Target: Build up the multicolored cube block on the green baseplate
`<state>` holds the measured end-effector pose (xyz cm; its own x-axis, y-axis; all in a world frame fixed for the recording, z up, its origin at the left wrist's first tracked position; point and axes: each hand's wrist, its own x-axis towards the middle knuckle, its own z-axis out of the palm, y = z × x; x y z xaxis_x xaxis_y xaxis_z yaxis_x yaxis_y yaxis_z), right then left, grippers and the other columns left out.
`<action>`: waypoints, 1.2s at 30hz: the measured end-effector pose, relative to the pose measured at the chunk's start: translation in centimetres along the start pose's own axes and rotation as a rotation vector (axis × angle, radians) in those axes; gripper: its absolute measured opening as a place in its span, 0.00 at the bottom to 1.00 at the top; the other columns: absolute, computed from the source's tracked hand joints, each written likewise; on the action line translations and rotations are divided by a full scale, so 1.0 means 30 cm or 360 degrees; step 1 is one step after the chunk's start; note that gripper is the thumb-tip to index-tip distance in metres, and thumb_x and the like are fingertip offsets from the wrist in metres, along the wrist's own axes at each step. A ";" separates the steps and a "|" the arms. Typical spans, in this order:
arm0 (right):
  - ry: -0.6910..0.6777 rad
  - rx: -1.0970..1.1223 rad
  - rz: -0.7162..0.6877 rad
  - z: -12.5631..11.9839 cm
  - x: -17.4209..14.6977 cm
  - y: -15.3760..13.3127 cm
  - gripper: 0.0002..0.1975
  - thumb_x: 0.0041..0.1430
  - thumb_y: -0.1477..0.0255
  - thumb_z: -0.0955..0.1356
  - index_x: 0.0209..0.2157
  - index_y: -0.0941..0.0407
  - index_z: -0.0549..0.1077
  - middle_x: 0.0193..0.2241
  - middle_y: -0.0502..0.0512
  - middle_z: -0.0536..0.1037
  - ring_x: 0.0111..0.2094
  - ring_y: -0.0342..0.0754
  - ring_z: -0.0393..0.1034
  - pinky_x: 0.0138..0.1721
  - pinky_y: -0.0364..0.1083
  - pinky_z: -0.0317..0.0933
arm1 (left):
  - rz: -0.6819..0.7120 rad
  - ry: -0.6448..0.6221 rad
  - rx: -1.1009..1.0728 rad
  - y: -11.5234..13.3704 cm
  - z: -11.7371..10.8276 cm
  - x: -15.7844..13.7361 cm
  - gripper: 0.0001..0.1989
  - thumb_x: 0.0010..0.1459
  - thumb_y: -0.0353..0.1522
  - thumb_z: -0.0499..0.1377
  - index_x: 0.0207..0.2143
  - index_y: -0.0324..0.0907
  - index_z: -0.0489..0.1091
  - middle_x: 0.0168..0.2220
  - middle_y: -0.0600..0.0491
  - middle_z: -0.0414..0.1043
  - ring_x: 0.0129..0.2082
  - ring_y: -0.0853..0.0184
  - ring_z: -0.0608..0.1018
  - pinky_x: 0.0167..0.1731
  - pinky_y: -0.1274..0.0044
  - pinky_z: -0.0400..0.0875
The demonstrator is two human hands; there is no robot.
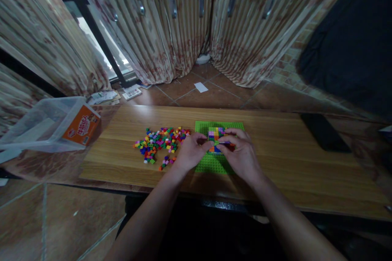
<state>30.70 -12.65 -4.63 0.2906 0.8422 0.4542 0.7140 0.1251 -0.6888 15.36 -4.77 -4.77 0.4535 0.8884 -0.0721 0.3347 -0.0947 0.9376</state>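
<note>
A green studded baseplate (214,167) lies on the wooden board, with a low block of colourful building bricks (215,132) on it. My left hand (194,151) is at the block's left side, its fingers curled and thumb close to the bricks; what lies between them, if anything, is hidden. From the right, my right hand (241,153) reaches over the block, thumb and fingers closed around what looks like a small building brick, mostly covered. Left of the plate, many loose bricks (159,140) in mixed colours are spread in a pile beside my left hand.
The wooden board (281,163) carries all the bricks. A dark phone-like slab (324,132) lies at its right end. To the left stands a clear plastic box (45,126) with an orange label. Striped curtains (171,36) hang beyond the board, above a tiled floor.
</note>
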 end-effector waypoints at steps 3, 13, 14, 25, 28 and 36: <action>-0.0012 0.0051 0.0047 -0.007 0.000 -0.004 0.02 0.54 0.69 0.71 0.31 0.50 0.79 0.43 0.56 0.73 0.48 0.56 0.68 0.51 0.60 0.63 | -0.0019 0.0007 -0.0014 -0.002 0.013 0.005 0.11 0.51 0.38 0.64 0.31 0.38 0.73 0.26 0.54 0.73 0.27 0.69 0.72 0.27 0.78 0.64; 0.0117 0.0055 0.0332 0.006 -0.002 0.030 0.10 0.54 0.64 0.70 0.38 0.53 0.78 0.49 0.61 0.71 0.53 0.59 0.65 0.55 0.61 0.59 | -0.0031 0.0060 -0.0006 -0.027 0.031 0.013 0.15 0.49 0.40 0.65 0.34 0.38 0.73 0.25 0.54 0.72 0.25 0.69 0.71 0.25 0.78 0.62; 0.0117 0.0047 0.0364 0.013 -0.004 0.033 0.12 0.54 0.64 0.70 0.39 0.54 0.77 0.49 0.62 0.71 0.54 0.59 0.65 0.55 0.61 0.59 | -0.0035 0.0057 -0.0004 -0.025 0.031 0.013 0.15 0.49 0.40 0.65 0.34 0.38 0.72 0.25 0.54 0.72 0.25 0.69 0.71 0.24 0.78 0.62; 0.0102 0.0107 0.0468 0.036 -0.003 0.036 0.15 0.51 0.64 0.70 0.40 0.55 0.76 0.47 0.62 0.72 0.51 0.57 0.67 0.55 0.59 0.59 | -0.0092 0.0101 -0.0009 0.006 0.040 0.005 0.11 0.49 0.35 0.65 0.32 0.38 0.72 0.24 0.54 0.73 0.24 0.70 0.72 0.24 0.79 0.61; 0.0098 0.0110 0.0460 0.037 -0.006 0.032 0.15 0.52 0.64 0.69 0.41 0.55 0.76 0.48 0.62 0.71 0.52 0.57 0.66 0.55 0.59 0.59 | -0.0102 0.0133 0.0019 0.016 0.042 0.004 0.09 0.48 0.34 0.65 0.31 0.38 0.72 0.24 0.55 0.72 0.25 0.70 0.72 0.25 0.79 0.62; 0.0078 0.0111 0.0425 0.039 -0.013 0.035 0.14 0.54 0.64 0.69 0.42 0.54 0.76 0.49 0.61 0.70 0.53 0.57 0.66 0.55 0.59 0.59 | -0.0189 0.0158 -0.0002 0.030 0.048 0.004 0.09 0.47 0.33 0.64 0.30 0.38 0.72 0.23 0.56 0.72 0.24 0.70 0.72 0.25 0.79 0.62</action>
<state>30.60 -12.24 -6.18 0.4944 0.8239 0.2770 0.5628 -0.0606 -0.8244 16.91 -5.40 -4.42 0.3268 0.9334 -0.1485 0.3800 0.0141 0.9249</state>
